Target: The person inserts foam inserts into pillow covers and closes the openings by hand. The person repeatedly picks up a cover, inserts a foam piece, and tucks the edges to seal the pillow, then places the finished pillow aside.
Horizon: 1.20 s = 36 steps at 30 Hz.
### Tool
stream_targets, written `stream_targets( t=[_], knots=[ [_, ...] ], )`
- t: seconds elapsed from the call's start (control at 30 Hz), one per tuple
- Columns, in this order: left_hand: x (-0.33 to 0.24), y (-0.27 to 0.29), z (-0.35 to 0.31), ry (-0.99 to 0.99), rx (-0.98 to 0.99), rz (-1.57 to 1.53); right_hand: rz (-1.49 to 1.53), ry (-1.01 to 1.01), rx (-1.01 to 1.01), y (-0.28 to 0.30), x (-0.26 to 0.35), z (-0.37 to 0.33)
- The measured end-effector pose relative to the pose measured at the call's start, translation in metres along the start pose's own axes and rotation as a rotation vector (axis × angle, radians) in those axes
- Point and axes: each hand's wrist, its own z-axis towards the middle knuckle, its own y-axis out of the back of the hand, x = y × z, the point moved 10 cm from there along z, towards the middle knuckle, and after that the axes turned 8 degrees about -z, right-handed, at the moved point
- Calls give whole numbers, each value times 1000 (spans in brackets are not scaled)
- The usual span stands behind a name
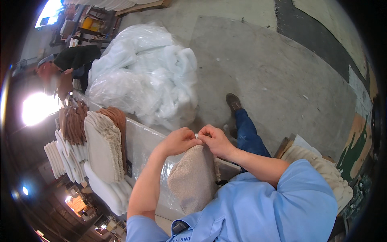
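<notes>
**Two pinching grips meet at the far end of a beige cushion**

At the left, white pads [70, 155] stand beside brown pads [72, 121] and a tall stack of beige pads [102, 151]; a co-worker [78, 58] stoops beyond them. Farther off, left of centre, lies a bulky white bundle [141, 76] in clear plastic. Nearer, a pale, glossy tabletop [139, 139] extends toward the wearer.

The left grip [179, 142] is narrow, thumb against fingers, at the far end of the fleecy beige cushion [193, 179]. The cushion lies just on the near side of both grips, close against the blue shirt [258, 201], its long axis running near to far; its bulk sits closer to the left grip. The right grip [216, 142] pinches the same end, fingertips almost meeting the left's. A small white part shows between them, too small to identify.

At the right, cream pads [316, 167] are stacked beside the wearer.
</notes>
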Motion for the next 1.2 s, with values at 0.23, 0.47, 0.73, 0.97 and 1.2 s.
stream_targets(
  t=[0.23,0.47,0.73,0.97,1.2],
  knots=[
    [-24,-12,13,-85,190,207,38,17,20,4,-11,-4],
    [-32,-18,8,-105,85,24,235,-448,-208,-9,-105,-49],
    [0,-25,20,-98,9,-245,243,-408,-437,-18,-87,-35],
    [70,-43,26,44,-250,-961,301,-504,-405,-9,-90,5],
    [112,-57,43,-110,-509,-1097,159,-650,-415,-17,-116,25]
  ],
)
